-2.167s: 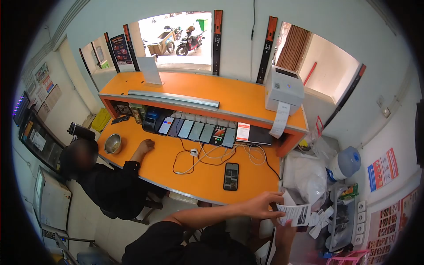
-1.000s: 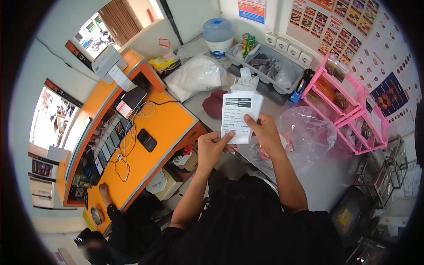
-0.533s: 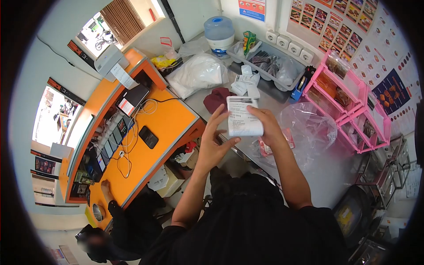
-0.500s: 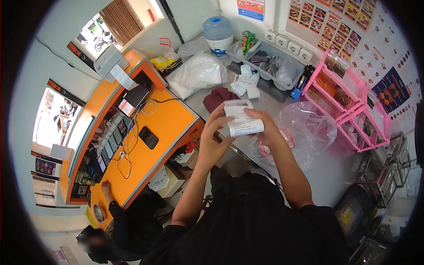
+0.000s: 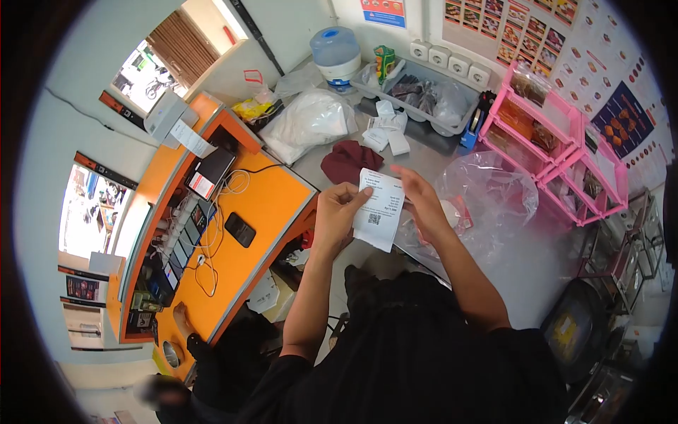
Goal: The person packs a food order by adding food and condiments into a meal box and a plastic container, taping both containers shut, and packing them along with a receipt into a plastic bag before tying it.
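A white printed receipt (image 5: 378,212) with a square code near its lower end is pinched between the thumb and fingers of my left hand (image 5: 337,215). My right hand (image 5: 422,205) is just right of the receipt, its fingers apart and slightly blurred, apparently holding nothing. Behind the receipt lies a dark red cloth (image 5: 351,162) on the grey table (image 5: 494,272). More white paper slips (image 5: 385,129) rest beyond the cloth. A clear plastic bag (image 5: 487,194) with a red-and-white item (image 5: 459,212) is to the right of my right hand.
An orange desk (image 5: 272,208) at left bears a phone (image 5: 240,230) and cables; a person's hand (image 5: 183,318) rests there. Further back stand a white plastic bundle (image 5: 311,121), a blue-topped container (image 5: 336,53) and a grey tray (image 5: 452,127). Pink racks (image 5: 575,166) stand at right.
The receipt, bunched in both hands earlier, now hangs long and flat from my left hand. My right hand has let go and moved slightly away. The view has shifted slightly.
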A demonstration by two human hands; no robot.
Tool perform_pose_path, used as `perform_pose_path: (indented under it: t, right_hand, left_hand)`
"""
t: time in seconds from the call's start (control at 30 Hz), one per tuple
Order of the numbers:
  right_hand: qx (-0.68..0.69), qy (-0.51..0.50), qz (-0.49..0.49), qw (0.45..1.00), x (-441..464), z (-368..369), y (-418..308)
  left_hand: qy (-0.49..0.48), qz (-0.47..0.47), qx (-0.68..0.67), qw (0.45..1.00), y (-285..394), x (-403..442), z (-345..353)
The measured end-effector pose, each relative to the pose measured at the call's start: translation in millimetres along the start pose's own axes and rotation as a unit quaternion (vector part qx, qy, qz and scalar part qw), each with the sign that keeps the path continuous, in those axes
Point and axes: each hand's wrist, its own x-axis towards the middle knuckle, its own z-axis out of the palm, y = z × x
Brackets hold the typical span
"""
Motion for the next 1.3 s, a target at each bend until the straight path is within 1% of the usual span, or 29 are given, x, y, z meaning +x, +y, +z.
perform_pose_path:
  t: [0.03,0.07,0.17,0.23,0.33,0.43,0.57,0.67,0.73,0.83,0.93,0.97,1.07,1.2,1.3]
  right_hand:
    - [-0.009,-0.025,0.012,1.000,8.3,-5.0,-5.7]
    - [-0.020,-0.053,0.022,0.998,13.7,-8.6,-10.8]
    - [-0.018,-0.052,0.022,0.998,15.2,-8.0,-22.3]
    - [-0.040,-0.046,0.013,0.998,14.8,-8.5,-22.8]
    - [-0.071,-0.055,-0.010,0.996,13.8,-7.3,-20.6]
    - [-0.082,-0.062,-0.030,0.994,12.0,-3.7,-22.9]
    - [-0.095,-0.078,-0.057,0.991,12.1,-4.3,-25.7]
    - [-0.115,-0.090,-0.031,0.989,12.8,-6.3,-28.7]
    - [-0.128,-0.098,-0.045,0.986,13.5,-7.7,-27.8]
    - [-0.125,-0.101,-0.063,0.985,14.5,-8.7,-27.5]
    - [-0.139,-0.094,-0.108,0.980,16.3,-13.2,-23.6]
    - [-0.150,-0.091,-0.128,0.976,16.2,-14.9,-22.3]
    - [-0.223,-0.092,-0.150,0.959,14.3,-16.9,-23.1]
    - [-0.310,-0.087,-0.109,0.940,9.8,-24.9,-46.5]
    - [-0.260,-0.061,-0.060,0.962,-0.6,-29.9,-63.2]
  left_hand:
    - [-0.017,-0.010,-0.033,0.999,0.5,0.7,3.2]
    - [-0.023,-0.009,-0.014,1.000,0.0,1.4,5.1]
    - [-0.033,-0.002,0.044,0.999,-2.0,1.0,3.3]
    - [-0.040,0.006,0.086,0.995,-1.8,0.3,1.5]
    - [0.023,0.029,-0.049,0.998,13.1,-0.5,13.9]
    - [-0.019,0.024,-0.036,0.999,11.6,8.9,7.8]
    - [-0.015,0.027,-0.031,0.999,12.6,9.7,10.4]
    - [-0.018,0.018,-0.019,0.999,14.9,8.4,16.5]
    - [-0.016,0.010,-0.036,0.999,13.4,11.0,16.9]
    - [-0.023,0.019,0.014,0.999,16.4,12.0,16.8]
    - [0.006,0.042,-0.020,0.999,14.9,10.5,26.1]
    - [0.005,0.037,0.014,0.999,21.5,6.4,31.7]
    - [-0.002,0.073,0.139,0.988,-0.6,15.0,25.5]
    - [-0.039,0.072,0.163,0.983,0.5,14.4,31.6]
    - [-0.079,0.034,0.095,0.992,6.3,15.0,38.9]
